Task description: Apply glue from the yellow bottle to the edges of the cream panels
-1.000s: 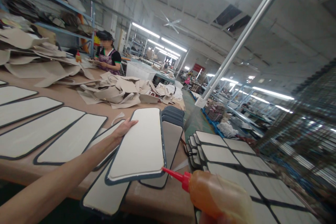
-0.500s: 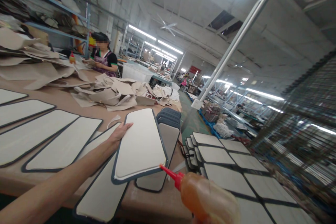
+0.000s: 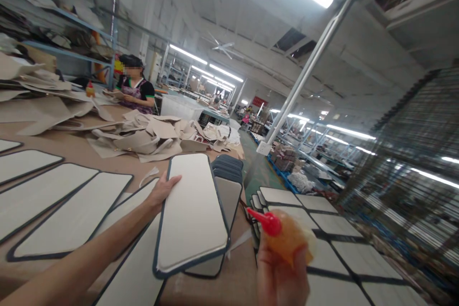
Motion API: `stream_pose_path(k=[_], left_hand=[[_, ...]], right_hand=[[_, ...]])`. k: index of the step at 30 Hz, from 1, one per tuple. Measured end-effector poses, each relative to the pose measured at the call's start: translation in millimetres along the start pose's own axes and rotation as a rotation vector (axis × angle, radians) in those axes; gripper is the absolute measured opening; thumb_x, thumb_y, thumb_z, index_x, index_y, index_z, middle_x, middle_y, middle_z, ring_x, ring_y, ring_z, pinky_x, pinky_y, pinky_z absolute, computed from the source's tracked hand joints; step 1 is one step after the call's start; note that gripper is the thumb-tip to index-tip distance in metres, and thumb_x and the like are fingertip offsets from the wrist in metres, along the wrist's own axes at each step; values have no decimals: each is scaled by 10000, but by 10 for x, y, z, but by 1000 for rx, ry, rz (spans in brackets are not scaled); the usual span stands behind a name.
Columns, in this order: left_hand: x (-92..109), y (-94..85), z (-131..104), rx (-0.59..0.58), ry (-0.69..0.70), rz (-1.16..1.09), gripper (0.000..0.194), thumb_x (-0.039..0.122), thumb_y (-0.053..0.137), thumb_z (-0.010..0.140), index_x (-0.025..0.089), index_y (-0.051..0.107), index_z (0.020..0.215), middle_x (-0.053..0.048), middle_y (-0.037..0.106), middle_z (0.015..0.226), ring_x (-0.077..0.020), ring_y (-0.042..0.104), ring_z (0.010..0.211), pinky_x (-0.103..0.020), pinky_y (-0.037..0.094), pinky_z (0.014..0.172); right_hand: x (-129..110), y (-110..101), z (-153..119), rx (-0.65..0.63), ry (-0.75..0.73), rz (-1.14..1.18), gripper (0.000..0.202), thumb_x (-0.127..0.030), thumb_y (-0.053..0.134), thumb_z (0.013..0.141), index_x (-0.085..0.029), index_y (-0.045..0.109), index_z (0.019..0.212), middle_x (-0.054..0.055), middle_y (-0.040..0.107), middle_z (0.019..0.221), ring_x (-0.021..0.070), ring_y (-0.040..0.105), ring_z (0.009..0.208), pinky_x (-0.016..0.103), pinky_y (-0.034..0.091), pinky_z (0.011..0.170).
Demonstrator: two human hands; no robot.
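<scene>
My left hand (image 3: 165, 188) grips the left edge of a cream panel with a dark blue border (image 3: 191, 213), its thumb on the pale face. The panel is tilted above the table. In my right hand (image 3: 281, 272) is a glue bottle (image 3: 291, 235) with amber contents and a red nozzle pointing left, apart from the panel's right edge. Under and behind the held panel lies a stack of similar panels (image 3: 229, 191), partly hidden. More bordered panels (image 3: 73, 215) lie side by side to the left of my forearm.
Rows of bordered panels (image 3: 344, 248) lie at the right. Beige cut pieces (image 3: 150, 134) are heaped across the back of the brown table (image 3: 118, 165). A co-worker (image 3: 134, 86) sits beyond, near another glue bottle (image 3: 90, 90). A metal pole (image 3: 304, 71) rises past the table.
The bottle has moved away from the panel's lower right corner, up and right, its nozzle turned more sideways. My left hand still holds the panel. The whole view has shifted slightly.
</scene>
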State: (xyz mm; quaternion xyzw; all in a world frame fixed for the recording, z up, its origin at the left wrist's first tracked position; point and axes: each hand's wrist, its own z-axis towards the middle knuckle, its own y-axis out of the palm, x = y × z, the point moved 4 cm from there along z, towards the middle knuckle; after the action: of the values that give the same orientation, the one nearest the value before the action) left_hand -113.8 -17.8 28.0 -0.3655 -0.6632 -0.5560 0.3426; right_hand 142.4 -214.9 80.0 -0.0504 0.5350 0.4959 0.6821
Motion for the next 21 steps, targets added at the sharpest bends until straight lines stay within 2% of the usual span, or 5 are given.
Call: stream_pose_path(k=[3,5,8,12,21], left_hand=[[18,32,-103,-163,-31,59,480,210,733,786,196,516,1213,-3,696,742,-149,628,479,-231,539,475],[29,74,-189,-254,-59,88,576,265,750,773,208,504,1291,-13,714,773,-157,640,498,-234,544,480],[57,148,-307,-343,-99,128,747,321,784,743,229,464,1412,-31,738,826,-178,666,539,-237,542,469],[101,214,-433,-400,-159,156,898,329,807,717,237,396,1510,-48,753,849,-190,670,537,-247,540,462],[113,256,-543,-424,-239,174,882,306,836,677,278,495,1489,-56,758,852,-213,673,526,-269,526,456]], right_hand=[[71,-111,220,249,240,241,324,-546,707,818,-285,717,1009,12,740,1097,209,684,1062,382,600,875],[118,-134,321,274,318,289,357,-524,784,738,-251,729,962,40,751,1038,237,690,1053,417,591,905],[131,-130,451,242,241,245,390,-519,805,712,-228,720,958,51,750,994,252,677,1082,436,565,953],[63,-100,610,215,51,177,317,-442,810,722,-215,714,921,28,746,909,219,703,917,376,603,825],[-82,-137,815,163,-81,180,399,-330,884,610,-205,712,948,-7,750,831,174,711,771,294,607,715]])
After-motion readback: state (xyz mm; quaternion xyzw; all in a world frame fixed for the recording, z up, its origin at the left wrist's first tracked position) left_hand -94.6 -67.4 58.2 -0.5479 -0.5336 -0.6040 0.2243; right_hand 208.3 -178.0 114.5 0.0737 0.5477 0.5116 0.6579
